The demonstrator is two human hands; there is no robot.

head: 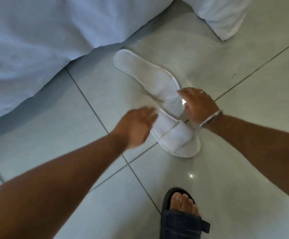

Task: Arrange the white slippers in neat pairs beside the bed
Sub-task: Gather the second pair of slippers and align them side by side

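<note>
**Two white slippers on the tiled floor, both hands down at them**

Blurred by motion: left hand (137,126), fingers loosely spread over the heel end of the near slipper (176,137); cannot tell whether gripping or only touching. Heel of that slipper hidden under the hand. Right hand (198,106) half curled at the toe end of the far slipper (145,75), thumb and fingertips at its edge; toe band largely covered, actual grasp hard to confirm. Silver bangle (211,118) on the right wrist.

Both slippers plain white, flat, thin-soled with a stitched rim; wide open-toe band clear on the near one. Lying on the floor (71,135) near the draped bed sheet (37,40), staggered and slightly overlapping, not side by side. White pillow (223,16) cut off at the floor's far right edge. Dark sandal (181,219) cropped at the bottom.
</note>
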